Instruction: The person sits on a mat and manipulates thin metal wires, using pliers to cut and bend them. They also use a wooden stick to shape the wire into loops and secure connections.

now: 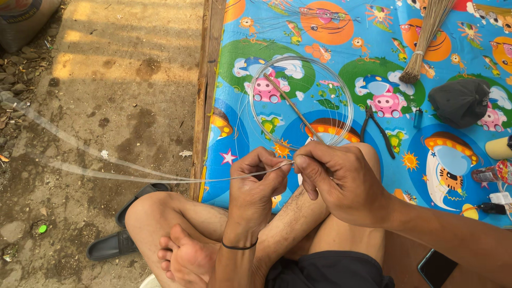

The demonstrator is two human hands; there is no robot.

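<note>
A large sack (24,18) in brown and grey with a yellow and red printed patch is sitting at the far left corner, on the dirt ground among stones. A small crinkled packet (493,173) in red and silver is lying at the right edge of the colourful mat. A dark phone (436,268), its screen black, is lying near the right, beside the person's thigh.

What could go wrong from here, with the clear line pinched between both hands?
1. The clear line runs taut off the mat over dirt; it may snag or pick up grit.
2. The coil of line lies loose, with a thin stick across it; pulling might tangle it.
3. The pliers lie by the knee, easy to bump.
</note>
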